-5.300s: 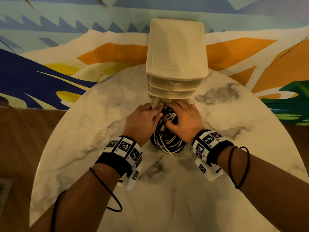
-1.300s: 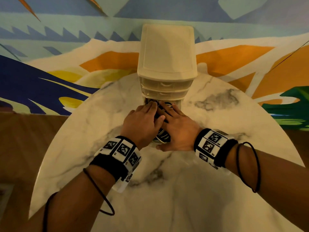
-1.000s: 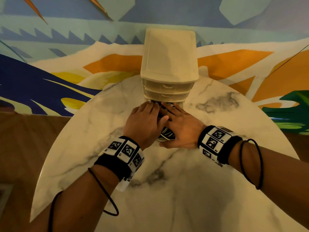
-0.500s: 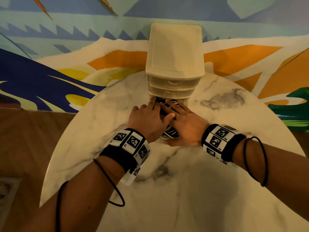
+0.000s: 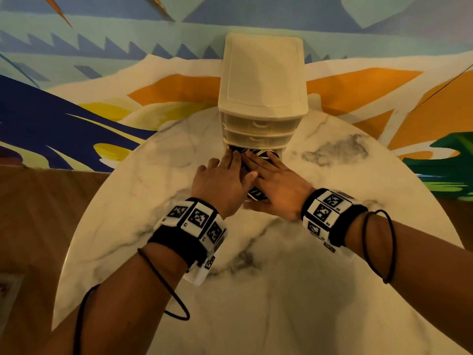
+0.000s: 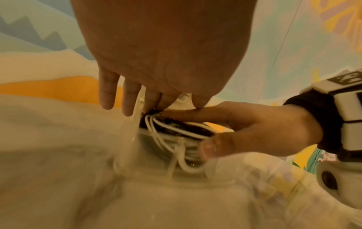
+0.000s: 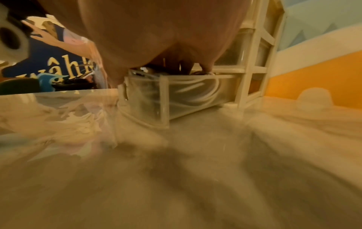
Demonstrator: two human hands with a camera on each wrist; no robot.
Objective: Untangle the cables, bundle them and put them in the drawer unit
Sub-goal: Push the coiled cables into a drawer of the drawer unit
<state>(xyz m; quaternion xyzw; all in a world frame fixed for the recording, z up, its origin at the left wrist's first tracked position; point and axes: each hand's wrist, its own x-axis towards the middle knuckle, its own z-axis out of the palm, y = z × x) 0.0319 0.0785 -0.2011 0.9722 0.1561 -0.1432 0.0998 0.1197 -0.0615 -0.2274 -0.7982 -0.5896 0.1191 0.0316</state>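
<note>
A cream drawer unit (image 5: 262, 93) stands at the far edge of the marble table (image 5: 281, 290). Its clear bottom drawer (image 7: 149, 105) is pulled partway out and holds a coil of black and white cables (image 5: 256, 197). My left hand (image 5: 222, 180) lies flat on the left of the coil with straight fingers (image 6: 106, 93). My right hand (image 5: 276, 183) lies flat on the right of it, fingers stretched over the cables (image 6: 176, 131), thumb (image 6: 209, 148) against the drawer's front. White loops (image 7: 195, 88) show through the drawer wall. Most of the coil is hidden under my hands.
The unit's two upper drawers (image 5: 258, 126) are closed. A small white dome (image 7: 314, 97) sits on the table to the right of the unit, by the painted wall (image 5: 102, 73). Bare marble lies in front of my hands and to both sides.
The drawer with the cables has slid further into the unit, and both hands have moved forward with it. Less of the coil shows than before.
</note>
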